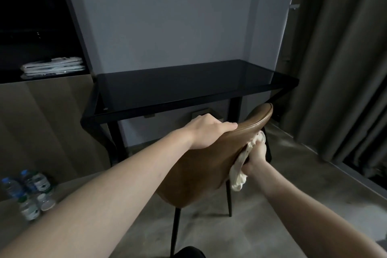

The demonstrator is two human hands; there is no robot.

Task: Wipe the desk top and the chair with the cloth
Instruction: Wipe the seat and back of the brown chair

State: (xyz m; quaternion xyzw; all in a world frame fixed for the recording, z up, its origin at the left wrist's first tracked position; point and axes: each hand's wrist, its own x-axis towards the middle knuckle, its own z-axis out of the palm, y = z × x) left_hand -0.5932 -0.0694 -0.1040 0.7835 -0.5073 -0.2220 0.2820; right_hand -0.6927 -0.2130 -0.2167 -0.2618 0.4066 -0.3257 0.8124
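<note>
At centre frame our left hand (206, 132) grips the top edge of the brown chair (201, 165). Just right of it, our right hand (256, 158) clutches the cloth (240, 170) against the chair's side. The desk (178, 88) stands behind, above centre.

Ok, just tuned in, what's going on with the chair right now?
A person is wiping the brown chair. The left hand grips the top edge of its backrest to steady it, while the right hand holds a cream cloth against the backrest's right side. The chair stands in front of the black glass-topped desk, which has nothing on it. Water bottles stand on the floor to the left.
</note>
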